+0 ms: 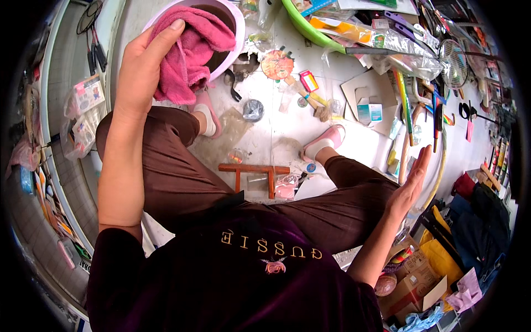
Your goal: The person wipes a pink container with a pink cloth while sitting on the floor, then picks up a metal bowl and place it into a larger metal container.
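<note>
My left hand grips a pink terry cloth, thumb on top and the other fingers hidden beneath it. The cloth hangs in folds over the near side of a pale lilac plastic basin. Dark brownish water shows inside the basin. Off to the right, my right hand is held edge-on with its fingers stretched out and nothing in it. It hovers beside my knee, near a yellowish curved tube.
A green basin heaped with packaged goods stands at the top. Between my feet lie a round paddle fan, a brush and a reddish wooden stool or frame. Glass-fronted shelving runs along the left; cardboard boxes sit lower right.
</note>
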`<state>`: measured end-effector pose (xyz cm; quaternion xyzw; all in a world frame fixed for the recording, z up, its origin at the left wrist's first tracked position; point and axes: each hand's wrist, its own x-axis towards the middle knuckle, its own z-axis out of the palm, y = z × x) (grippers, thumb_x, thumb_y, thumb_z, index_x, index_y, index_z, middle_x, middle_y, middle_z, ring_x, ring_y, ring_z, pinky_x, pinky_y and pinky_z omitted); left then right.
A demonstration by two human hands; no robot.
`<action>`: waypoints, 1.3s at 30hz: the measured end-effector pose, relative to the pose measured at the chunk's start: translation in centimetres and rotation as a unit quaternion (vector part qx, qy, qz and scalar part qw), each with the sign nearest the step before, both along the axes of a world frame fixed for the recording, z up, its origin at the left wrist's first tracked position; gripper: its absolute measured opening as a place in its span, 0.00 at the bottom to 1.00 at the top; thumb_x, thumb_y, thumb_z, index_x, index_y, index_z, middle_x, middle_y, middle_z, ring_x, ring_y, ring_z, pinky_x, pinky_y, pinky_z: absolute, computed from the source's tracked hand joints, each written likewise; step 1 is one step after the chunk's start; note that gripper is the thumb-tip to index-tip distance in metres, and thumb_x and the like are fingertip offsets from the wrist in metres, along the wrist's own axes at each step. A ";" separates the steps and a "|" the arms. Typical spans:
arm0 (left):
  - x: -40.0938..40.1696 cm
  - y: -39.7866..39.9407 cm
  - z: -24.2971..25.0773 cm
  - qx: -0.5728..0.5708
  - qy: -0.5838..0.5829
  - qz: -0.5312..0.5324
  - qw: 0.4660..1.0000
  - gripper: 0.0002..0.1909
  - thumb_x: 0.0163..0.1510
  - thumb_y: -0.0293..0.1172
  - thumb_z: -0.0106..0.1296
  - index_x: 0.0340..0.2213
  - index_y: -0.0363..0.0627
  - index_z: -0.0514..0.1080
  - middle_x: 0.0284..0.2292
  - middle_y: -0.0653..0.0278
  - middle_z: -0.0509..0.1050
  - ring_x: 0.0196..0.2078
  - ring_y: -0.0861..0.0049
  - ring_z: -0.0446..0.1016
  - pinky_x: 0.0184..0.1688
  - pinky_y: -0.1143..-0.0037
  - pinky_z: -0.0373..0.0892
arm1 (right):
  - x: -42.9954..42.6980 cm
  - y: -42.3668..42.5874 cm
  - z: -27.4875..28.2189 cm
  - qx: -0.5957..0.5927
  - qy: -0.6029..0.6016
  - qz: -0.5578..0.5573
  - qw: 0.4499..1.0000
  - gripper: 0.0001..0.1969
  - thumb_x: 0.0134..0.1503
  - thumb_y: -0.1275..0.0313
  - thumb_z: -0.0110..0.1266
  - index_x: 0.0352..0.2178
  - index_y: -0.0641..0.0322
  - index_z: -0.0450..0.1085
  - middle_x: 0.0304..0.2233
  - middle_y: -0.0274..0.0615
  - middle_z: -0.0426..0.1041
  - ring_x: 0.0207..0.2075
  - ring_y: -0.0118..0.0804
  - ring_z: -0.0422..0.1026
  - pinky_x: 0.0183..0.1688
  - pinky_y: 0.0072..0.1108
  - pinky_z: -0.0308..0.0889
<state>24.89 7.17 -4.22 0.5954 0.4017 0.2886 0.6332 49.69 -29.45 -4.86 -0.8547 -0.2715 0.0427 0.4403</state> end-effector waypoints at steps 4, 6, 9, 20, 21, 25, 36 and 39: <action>-0.3 0.0 -0.2 0.003 -0.017 0.004 1.000 0.17 0.54 0.37 0.50 0.39 0.35 0.72 0.34 0.67 0.74 0.35 0.86 0.70 0.40 0.83 0.65 | 0.2 -2.3 0.7 -0.032 -0.047 -0.010 0.998 0.27 0.63 0.58 0.29 0.57 0.68 0.51 0.60 0.51 0.49 0.62 0.42 0.46 0.62 0.29 0.39; -0.5 0.0 -0.4 -0.003 -0.025 0.002 1.000 0.17 0.54 0.37 0.50 0.39 0.35 0.72 0.34 0.67 0.74 0.35 0.86 0.70 0.40 0.83 0.65 | -0.2 -3.6 0.9 -0.036 -0.062 -0.019 0.997 0.26 0.63 0.59 0.29 0.56 0.68 0.52 0.60 0.51 0.49 0.62 0.42 0.46 0.62 0.29 0.39; -0.6 0.0 -0.7 0.000 -0.032 -0.007 0.999 0.17 0.54 0.37 0.49 0.39 0.35 0.71 0.35 0.67 0.74 0.35 0.85 0.70 0.40 0.83 0.65 | -1.2 -5.4 1.8 -0.043 -0.087 -0.045 0.994 0.25 0.63 0.61 0.29 0.56 0.68 0.54 0.60 0.50 0.50 0.62 0.42 0.46 0.61 0.29 0.39; -0.2 -0.5 -1.9 0.002 -0.010 -0.027 1.000 0.20 0.54 0.39 0.49 0.42 0.35 0.70 0.39 0.64 0.72 0.40 0.81 0.69 0.46 0.80 0.62 | -4.6 -14.6 1.1 -0.051 -0.092 -0.176 0.979 0.22 0.62 0.67 0.34 0.55 0.66 0.55 0.59 0.51 0.51 0.62 0.43 0.46 0.61 0.27 0.40; -0.3 -0.3 -2.4 0.010 -0.014 -0.036 0.999 0.20 0.54 0.39 0.49 0.42 0.35 0.70 0.39 0.64 0.72 0.40 0.81 0.69 0.46 0.80 0.62 | -5.0 -15.1 0.6 -0.041 -0.088 -0.179 0.979 0.21 0.62 0.68 0.34 0.55 0.66 0.55 0.59 0.51 0.52 0.62 0.43 0.47 0.61 0.27 0.41; 0.0 -0.6 -2.7 -0.008 -0.041 -0.050 0.998 0.20 0.54 0.38 0.49 0.43 0.35 0.69 0.39 0.63 0.72 0.41 0.79 0.70 0.46 0.80 0.63 | -6.9 -18.6 -3.1 0.005 0.033 -0.238 0.971 0.22 0.61 0.68 0.36 0.55 0.66 0.56 0.58 0.50 0.54 0.61 0.43 0.50 0.61 0.28 0.43; -0.1 -3.7 -0.3 -0.171 -0.123 -0.095 0.973 0.21 0.58 0.40 0.42 0.48 0.39 0.63 0.46 0.61 0.69 0.48 0.73 0.69 0.51 0.73 0.64 | -18.2 -16.8 -18.5 -0.190 0.241 -0.055 0.950 0.23 0.54 0.62 0.49 0.49 0.63 0.62 0.52 0.58 0.60 0.52 0.55 0.61 0.54 0.32 0.57; -0.5 -3.2 1.0 -0.177 -0.124 -0.112 0.970 0.21 0.58 0.41 0.42 0.48 0.39 0.63 0.47 0.60 0.68 0.48 0.71 0.68 0.53 0.72 0.63 | -19.0 -16.5 -20.5 -0.152 0.363 -0.015 0.919 0.21 0.54 0.60 0.47 0.46 0.61 0.66 0.47 0.52 0.66 0.48 0.52 0.66 0.50 0.31 0.61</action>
